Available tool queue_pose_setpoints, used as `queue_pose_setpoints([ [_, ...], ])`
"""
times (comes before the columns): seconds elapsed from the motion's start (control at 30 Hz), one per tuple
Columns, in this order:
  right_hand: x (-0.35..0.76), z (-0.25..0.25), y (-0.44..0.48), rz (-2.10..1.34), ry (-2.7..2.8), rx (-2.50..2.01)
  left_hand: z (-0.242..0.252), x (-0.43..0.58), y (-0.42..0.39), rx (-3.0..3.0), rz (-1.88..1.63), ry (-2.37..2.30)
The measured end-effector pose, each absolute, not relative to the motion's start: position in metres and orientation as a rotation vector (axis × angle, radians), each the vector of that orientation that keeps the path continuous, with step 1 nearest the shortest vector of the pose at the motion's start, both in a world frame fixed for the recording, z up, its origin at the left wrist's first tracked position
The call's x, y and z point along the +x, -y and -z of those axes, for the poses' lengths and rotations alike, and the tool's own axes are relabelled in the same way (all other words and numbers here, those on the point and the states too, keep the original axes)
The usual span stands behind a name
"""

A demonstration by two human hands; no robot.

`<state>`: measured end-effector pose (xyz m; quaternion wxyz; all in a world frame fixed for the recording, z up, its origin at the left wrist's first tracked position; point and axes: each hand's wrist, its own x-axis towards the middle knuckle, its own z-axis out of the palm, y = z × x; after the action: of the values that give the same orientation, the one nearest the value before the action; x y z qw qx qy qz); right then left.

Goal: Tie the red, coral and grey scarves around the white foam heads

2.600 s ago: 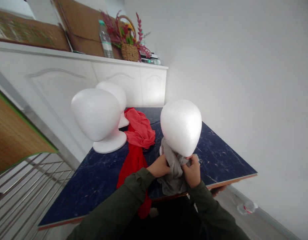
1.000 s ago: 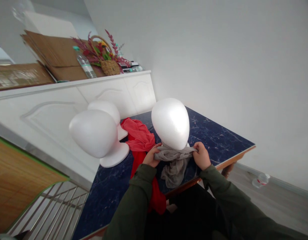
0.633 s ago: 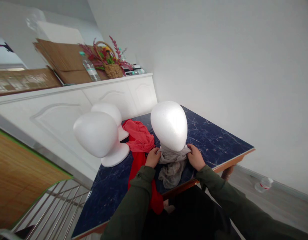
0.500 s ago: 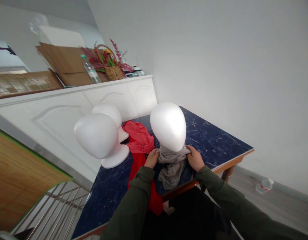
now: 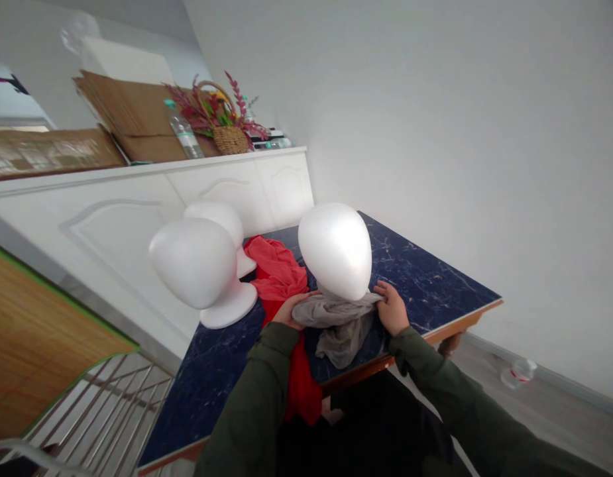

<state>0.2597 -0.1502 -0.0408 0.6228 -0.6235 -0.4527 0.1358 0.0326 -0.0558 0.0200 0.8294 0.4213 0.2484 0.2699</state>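
Head view: gray cloth held at both ends below a white head form

Left hand (image 5: 289,311), lower centre of frame: fingers curled around the left end of the gray cloth (image 5: 329,311), part of the grip hidden by the fabric. Right hand (image 5: 393,310), just right of centre: pinching the cloth's other end between thumb and fingers, upper fingers partly extended.

The gray cloth spans the gap between the hands as a loose band, directly under the narrow lower end of the upright white head form (image 5: 334,248). A crumpled tail of it hangs below the band and rests on the dark blue bench (image 5: 425,285), near the front edge. Whether the band passes behind the neck cannot be told; the form hides that side.

Left of the work: coral cloth (image 5: 276,268) bunched on the bench, with red cloth (image 5: 302,384) running below it and over the front edge. Further left, a nearer bare form (image 5: 194,262) partly covers a farther bare form (image 5: 224,218).

Step in hand, judged: spreading and adjusting the cloth at the form's neck. Next move, judged: calls for both ends held evenly, light tension only, the loose tail free, and no sideways pull that might tip the form.
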Motion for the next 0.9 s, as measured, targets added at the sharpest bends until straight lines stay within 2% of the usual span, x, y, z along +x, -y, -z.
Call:
queue_pose_setpoints([
  [0.2,0.252,0.036,0.150,-0.101,1.235,-1.614,-0.007,0.034,0.045,1.200,-0.772,-0.819],
  [0.3,0.249,0.034,0.151,-0.124,1.366,-1.622,0.004,0.043,0.042,1.281,-0.881,-0.885],
  [0.57,0.253,0.027,0.152,-0.795,0.837,-1.116,0.000,0.053,0.056,1.503,-0.905,-0.663],
  [0.67,0.254,0.016,0.152,-1.230,0.838,-0.952,-0.001,0.054,0.058,1.410,-0.990,-0.593],
  [0.73,0.260,0.011,0.141,-1.349,0.845,-0.924,-0.001,0.053,0.058,1.236,-1.034,-0.591],
  [0.8,0.271,0.008,0.119,-1.285,0.836,-0.992,-0.001,0.053,0.057,1.090,-1.030,-0.640],
  [0.9,0.299,0.004,0.064,-0.993,0.844,-1.157,0.001,0.053,0.055,1.016,-0.968,-0.799],
])
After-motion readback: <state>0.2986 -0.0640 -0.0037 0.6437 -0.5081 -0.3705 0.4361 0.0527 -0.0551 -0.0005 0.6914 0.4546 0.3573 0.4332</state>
